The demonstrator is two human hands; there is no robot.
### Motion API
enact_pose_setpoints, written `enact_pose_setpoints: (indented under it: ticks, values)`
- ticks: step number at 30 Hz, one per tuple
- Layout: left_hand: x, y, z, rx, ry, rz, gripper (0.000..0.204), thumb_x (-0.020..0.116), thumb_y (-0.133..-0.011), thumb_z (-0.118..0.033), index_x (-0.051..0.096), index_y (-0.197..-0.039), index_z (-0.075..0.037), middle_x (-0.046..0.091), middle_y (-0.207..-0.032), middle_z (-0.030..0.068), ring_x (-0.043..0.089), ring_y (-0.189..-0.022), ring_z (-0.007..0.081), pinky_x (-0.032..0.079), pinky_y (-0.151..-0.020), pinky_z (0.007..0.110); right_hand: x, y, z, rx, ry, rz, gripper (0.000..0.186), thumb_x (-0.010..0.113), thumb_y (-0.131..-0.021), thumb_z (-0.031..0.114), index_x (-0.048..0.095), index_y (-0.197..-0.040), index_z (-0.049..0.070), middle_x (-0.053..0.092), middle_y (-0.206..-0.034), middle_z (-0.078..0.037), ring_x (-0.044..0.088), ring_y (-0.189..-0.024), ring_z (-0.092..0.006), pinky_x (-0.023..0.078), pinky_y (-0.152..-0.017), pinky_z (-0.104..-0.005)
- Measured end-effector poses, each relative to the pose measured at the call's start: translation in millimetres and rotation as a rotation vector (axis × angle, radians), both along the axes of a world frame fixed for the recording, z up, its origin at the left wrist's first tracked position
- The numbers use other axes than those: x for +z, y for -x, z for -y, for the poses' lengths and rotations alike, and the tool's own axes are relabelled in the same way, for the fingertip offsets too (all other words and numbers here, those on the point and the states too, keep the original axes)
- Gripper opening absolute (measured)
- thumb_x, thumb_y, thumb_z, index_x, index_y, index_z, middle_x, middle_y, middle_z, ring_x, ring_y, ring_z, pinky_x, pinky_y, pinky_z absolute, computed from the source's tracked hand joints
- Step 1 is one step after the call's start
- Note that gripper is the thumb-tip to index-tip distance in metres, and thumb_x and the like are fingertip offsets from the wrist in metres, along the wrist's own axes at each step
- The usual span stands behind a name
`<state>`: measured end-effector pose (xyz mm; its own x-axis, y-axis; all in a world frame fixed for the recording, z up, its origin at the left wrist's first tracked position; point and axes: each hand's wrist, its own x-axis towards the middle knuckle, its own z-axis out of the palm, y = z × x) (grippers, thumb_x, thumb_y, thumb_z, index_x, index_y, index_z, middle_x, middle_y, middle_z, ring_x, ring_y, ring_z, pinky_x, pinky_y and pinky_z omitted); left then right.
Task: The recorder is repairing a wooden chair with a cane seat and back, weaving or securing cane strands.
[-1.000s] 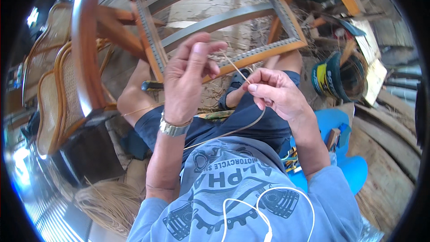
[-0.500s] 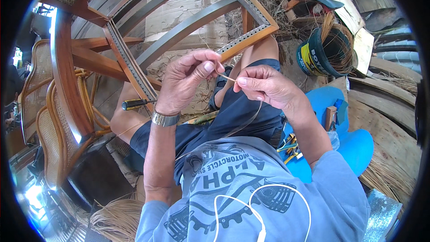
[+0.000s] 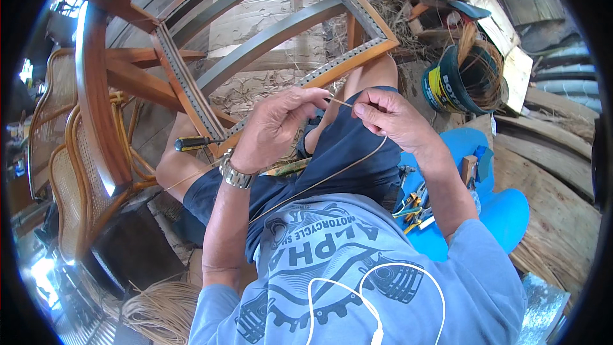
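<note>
A thin tan cane strand is pinched between the fingertips of both my hands, with a short length stretched across the gap between them. My left hand is closed on one part of it, just in front of the chair frame's near rail. To its right, my right hand grips the strand between thumb and fingers. From there the strand slants down across my lap toward the lower left. The wooden chair frame, its rails lined with small holes, lies ahead of my knees. A screwdriver with a black and yellow handle sits at its near left corner.
A dark bucket with coiled cane stands at the right. Hand tools lie on a blue plastic seat beside me. Chairs with woven cane stand at the left, and a cane bundle lies at the lower left.
Both hands have shifted slightly to the right, still pinching the strand. The trailing length across my lap now runs straighter from my right hand.
</note>
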<state>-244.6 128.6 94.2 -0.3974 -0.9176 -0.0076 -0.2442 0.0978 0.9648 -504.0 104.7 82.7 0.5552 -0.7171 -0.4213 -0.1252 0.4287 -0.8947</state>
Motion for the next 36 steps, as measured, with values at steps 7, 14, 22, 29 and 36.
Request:
enact_pose_setpoints:
  ticks: [7,14,22,29,36]
  values:
    - [-16.2,8.7,-18.1,0.461,-0.325,-0.514,0.051,0.074,-0.089,-0.015,0.042,-0.126,-0.003,0.064,-0.095,0.0033,0.061,-0.088,0.0084,0.051,-0.078,0.024,7.0,-17.7,-3.9,-0.082,-0.073,0.060,0.021,0.060,-0.097,0.023,0.062,-0.092,0.002,0.049,-0.067,0.003,0.044,-0.058,-0.0057,0.033,-0.052,-0.0216]
    - [-20.0,5.0,-28.1,0.266,0.012,-0.500,0.022,0.062,-0.096,-0.008,0.065,-0.117,-0.005,0.068,-0.108,0.0045,0.063,-0.092,0.0116,0.052,-0.082,0.029,18.2,-35.9,0.5,0.025,-0.384,0.298,0.015,0.059,-0.096,0.014,0.061,-0.088,0.002,0.045,-0.062,0.003,0.038,-0.052,-0.0049,0.028,-0.049,-0.0225]
    - [16.5,-21.3,-37.5,0.053,0.208,-0.368,0.014,0.065,-0.093,-0.008,0.066,-0.106,-0.006,0.069,-0.100,0.0060,0.067,-0.094,0.0199,0.053,-0.081,0.031,32.8,-46.3,3.5,0.181,-0.298,0.090,0.018,0.064,-0.095,0.018,0.062,-0.087,0.003,0.052,-0.066,0.002,0.041,-0.053,-0.0045,0.031,-0.048,-0.0221]
    - [24.7,-36.7,-44.5,0.007,0.426,-0.112,0.009,0.064,-0.091,-0.006,0.063,-0.100,-0.006,0.064,-0.097,0.0083,0.065,-0.090,0.0270,0.052,-0.077,0.036,44.9,-60.2,14.2,0.235,0.147,-0.334,0.017,0.058,-0.099,0.016,0.064,-0.091,0.002,0.058,-0.069,0.002,0.050,-0.059,-0.0038,0.040,-0.053,-0.0193]
    - [-12.6,-24.4,-52.0,0.290,0.234,-0.013,0.011,0.067,-0.089,-0.009,0.065,-0.099,-0.004,0.067,-0.094,0.0077,0.066,-0.086,0.0240,0.051,-0.077,0.032,20.4,-84.2,-1.7,-0.061,-0.074,-0.015,0.009,0.059,-0.097,0.010,0.066,-0.098,0.003,0.061,-0.079,-0.001,0.054,-0.065,-0.0044,0.042,-0.055,-0.0180]
